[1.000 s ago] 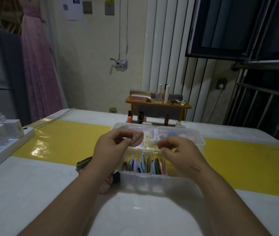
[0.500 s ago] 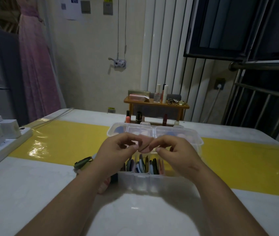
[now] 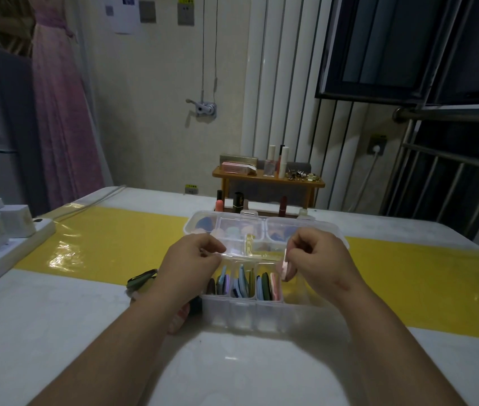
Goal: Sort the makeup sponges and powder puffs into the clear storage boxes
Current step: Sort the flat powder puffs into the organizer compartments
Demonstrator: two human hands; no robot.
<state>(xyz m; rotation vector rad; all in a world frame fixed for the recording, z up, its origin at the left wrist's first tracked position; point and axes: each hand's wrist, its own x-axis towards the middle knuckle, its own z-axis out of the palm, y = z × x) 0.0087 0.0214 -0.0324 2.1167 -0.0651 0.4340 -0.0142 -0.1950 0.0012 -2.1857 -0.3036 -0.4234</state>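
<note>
Hidden: items left of the clear storage box (image 3: 241,313) lie partly under the left forearm. A dark green piece (image 3: 141,280) shows, kind unclear.
Left hand (image 3: 191,260): over the box's left end, fingers curled, tips pressed together. Whether they pinch anything cannot be told.
Right hand (image 3: 318,259): over the box's right end, thumb and fingers pinching a pink puff (image 3: 284,268).
Pink puff: edge-on below those fingertips, above the box's right half, compartment uncertain.

White table (image 3: 56,332) crossed by 1 glossy yellow band (image 3: 115,244). Clear storage box (image 3: 244,316) shows puffs (image 3: 264,285) in blue, dark green, pink and purple. Pale pink puff (image 3: 285,269) above. Pink dress (image 3: 59,112), orange-brown shelf (image 3: 261,178), white power strip (image 3: 4,259).
</note>
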